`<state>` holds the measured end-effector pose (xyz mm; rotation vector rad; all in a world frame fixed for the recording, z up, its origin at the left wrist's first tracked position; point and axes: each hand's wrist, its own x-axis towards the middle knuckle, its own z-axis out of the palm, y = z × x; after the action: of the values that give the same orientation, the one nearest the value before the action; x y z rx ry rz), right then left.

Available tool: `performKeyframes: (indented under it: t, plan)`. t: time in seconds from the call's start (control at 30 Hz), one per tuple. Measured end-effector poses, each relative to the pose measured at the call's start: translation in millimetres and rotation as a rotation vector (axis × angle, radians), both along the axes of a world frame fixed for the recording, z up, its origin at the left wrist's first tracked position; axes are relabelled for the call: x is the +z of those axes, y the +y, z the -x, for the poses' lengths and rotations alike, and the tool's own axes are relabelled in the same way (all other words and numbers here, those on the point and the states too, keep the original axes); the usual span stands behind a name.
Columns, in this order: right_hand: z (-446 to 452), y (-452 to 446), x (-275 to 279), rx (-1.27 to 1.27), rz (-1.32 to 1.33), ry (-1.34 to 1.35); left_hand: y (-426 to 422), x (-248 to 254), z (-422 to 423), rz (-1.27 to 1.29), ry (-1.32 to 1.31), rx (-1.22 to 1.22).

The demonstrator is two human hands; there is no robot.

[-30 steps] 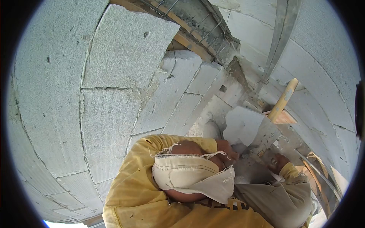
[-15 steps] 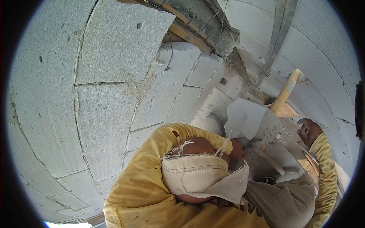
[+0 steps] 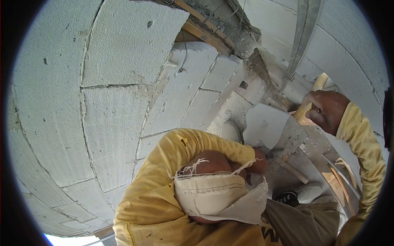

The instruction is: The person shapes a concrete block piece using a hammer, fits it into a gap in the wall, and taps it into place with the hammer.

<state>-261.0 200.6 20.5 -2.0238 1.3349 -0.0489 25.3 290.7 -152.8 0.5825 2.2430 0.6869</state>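
Observation:
My left hand (image 3: 257,162) is low in the middle, beyond a bare knee (image 3: 211,162) that shows through torn pale cloth (image 3: 217,192). Its fingers are mostly hidden. Just past it lies a tool with a dark metal head (image 3: 274,153) and a wooden handle (image 3: 292,170); whether the hand touches it is unclear. On the right, my right hand (image 3: 326,108) has its fingers curled round a yellowish wooden pole (image 3: 319,83), which shows above and below the hand. A broken pale slab piece (image 3: 266,125) stands between the two hands.
Pale block walls rise on the left (image 3: 117,123) and right (image 3: 349,61). Steel bars and timber (image 3: 205,30) run along a gap at the top. A metal post (image 3: 299,41) stands upper right. Below are a shoe (image 3: 287,199) and wood strips (image 3: 340,184).
My right hand has risen from low beside the leg to the wooden pole and closed round it. My left hand has shifted slightly. The tool handle and the shoe have come into view.

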Motion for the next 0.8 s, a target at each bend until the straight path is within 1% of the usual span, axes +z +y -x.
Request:
performKeyframes:
  t: [0.1,0.17,0.2,0.23,0.3,0.37,0.43,0.5,0.6,0.63,0.67,0.8]
  plan:
    - [-22.6,-33.1,18.2,0.026,-0.058,-0.106,-40.7,58.3,9.2,-0.351,-0.049,0.474]
    - [-29.0,-43.4,18.7,-0.001,-0.063,-0.261,-62.6,82.4,13.2,-0.466,0.011,0.744]
    - [-30.9,-46.6,16.8,-0.014,-0.064,-0.341,-81.4,108.0,16.4,-0.414,0.102,0.851]
    - [-30.3,-48.6,12.5,-0.039,-0.121,-0.362,-100.8,131.3,14.9,-0.357,0.192,0.955]
    - [-28.7,-50.4,-0.2,-0.094,-0.236,-0.405,-126.7,151.0,-2.2,-0.217,0.539,1.245]
    - [-36.2,-51.0,-15.9,-0.186,-0.301,-0.585,-143.0,173.5,-17.8,0.24,0.681,1.43]
    - [-50.7,-53.9,-28.0,-0.265,-0.356,-0.748,-159.6,172.5,-33.6,0.542,0.828,1.447]
    - [-76.4,-60.2,-31.9,-0.333,-0.399,-0.898,-170.9,175.3,-42.3,0.647,0.859,1.415]
    - [-104.9,-81.9,-56.2,-0.315,-0.3,-1.018,-186.8,173.4,-48.6,0.786,0.895,1.413]
    - [-111.6,-88.7,-58.8,-0.34,-0.325,-1.071,-192.8,172.1,-51.0,0.831,0.908,1.421]
    - [-117.7,-95.2,-60.3,-0.366,-0.35,-1.124,-198.9,169.7,-54.8,0.878,0.929,1.376]
    - [-145.0,-106.3,-69.2,-0.537,-0.472,-1.397,-211.0,175.7,-53.6,1.039,0.86,1.379]
